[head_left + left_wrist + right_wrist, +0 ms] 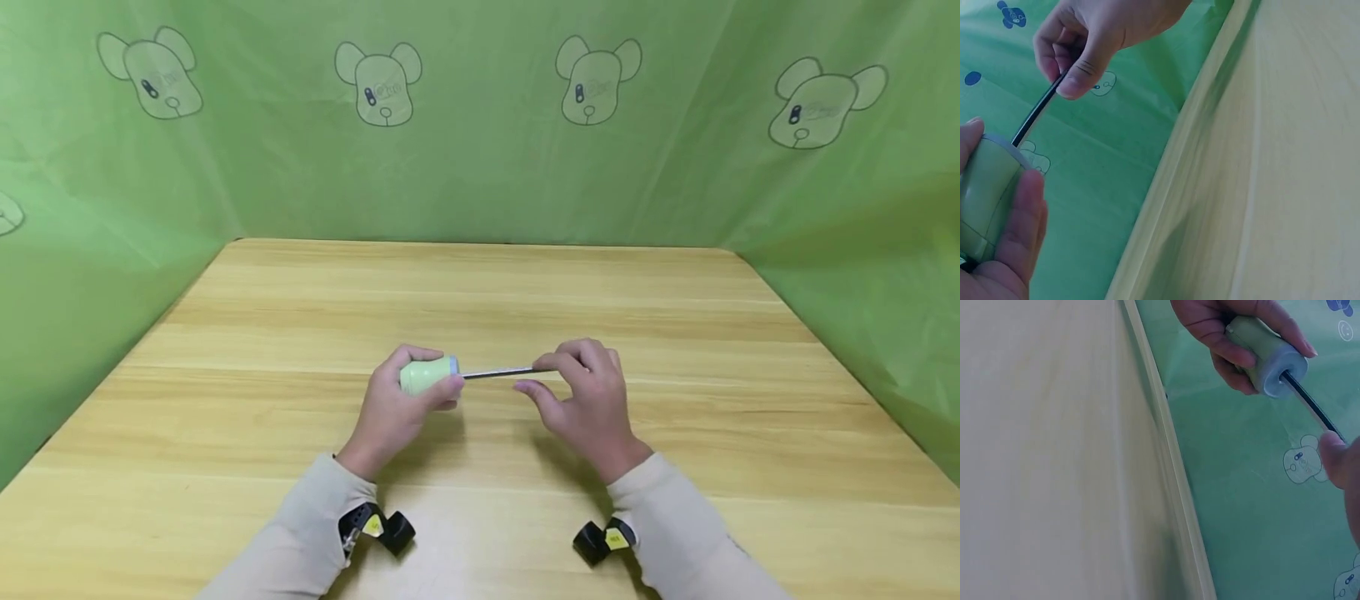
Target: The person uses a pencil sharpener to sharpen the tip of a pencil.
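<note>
My left hand [393, 421] grips a light green pencil sharpener [425, 376], barrel-shaped with a blue-grey front end facing right. Out of the hole in that end runs a thin dark pencil [495, 373] with a pale stripe, its tip hidden inside. At the pencil's other end my right hand [592, 400] pinches it between thumb and fingers, which cover that end. In the right wrist view the front end [1282, 372] and the pencil [1310, 403] entering it show plainly. From the left wrist view, the right thumb [1082, 75] lies against the pencil. Both are held up over the table.
The light wooden table [480, 292] stretches out under both hands. Around its back and sides hangs a green curtain [480, 183] printed with bear heads. Each wrist wears a small black camera [397, 533] that hangs on the inner side, low over the tabletop.
</note>
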Available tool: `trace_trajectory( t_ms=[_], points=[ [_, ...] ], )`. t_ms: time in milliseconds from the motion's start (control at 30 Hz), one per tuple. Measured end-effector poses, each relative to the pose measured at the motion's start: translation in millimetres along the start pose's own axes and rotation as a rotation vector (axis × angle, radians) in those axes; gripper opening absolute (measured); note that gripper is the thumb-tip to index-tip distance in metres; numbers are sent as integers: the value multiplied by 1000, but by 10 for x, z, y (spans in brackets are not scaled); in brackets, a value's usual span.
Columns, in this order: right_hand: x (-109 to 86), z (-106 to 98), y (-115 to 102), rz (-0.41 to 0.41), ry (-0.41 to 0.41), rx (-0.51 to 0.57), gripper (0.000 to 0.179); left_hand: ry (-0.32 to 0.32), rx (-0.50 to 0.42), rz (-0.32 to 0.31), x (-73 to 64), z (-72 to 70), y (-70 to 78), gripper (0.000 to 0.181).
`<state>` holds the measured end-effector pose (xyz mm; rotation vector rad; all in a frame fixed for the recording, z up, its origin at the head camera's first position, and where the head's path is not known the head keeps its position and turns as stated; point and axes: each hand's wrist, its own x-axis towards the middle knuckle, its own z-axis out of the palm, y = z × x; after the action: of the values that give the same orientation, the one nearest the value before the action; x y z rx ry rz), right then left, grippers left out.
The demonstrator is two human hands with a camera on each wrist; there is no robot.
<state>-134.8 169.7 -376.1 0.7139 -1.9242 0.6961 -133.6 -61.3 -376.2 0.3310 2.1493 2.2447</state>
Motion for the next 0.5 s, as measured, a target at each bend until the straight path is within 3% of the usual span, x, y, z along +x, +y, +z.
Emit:
trace_trajectory(
  t_ms=[133,233,367,500],
  points=[
    [2,36,5,-104,118,-31,43,-14,-42,-27,-4,13,2,33],
    [-16,47,22,-126,122,-57,45,-24,-38,-40,-9,16,-4,34],
    [-45,32,36,-62,24,-32,41,-41,-7,-36,-3,6,-23,36],
    [-47,-11,34,58,-135,-9,30,-31,141,9,-2,-13,-27,38]
  ],
)
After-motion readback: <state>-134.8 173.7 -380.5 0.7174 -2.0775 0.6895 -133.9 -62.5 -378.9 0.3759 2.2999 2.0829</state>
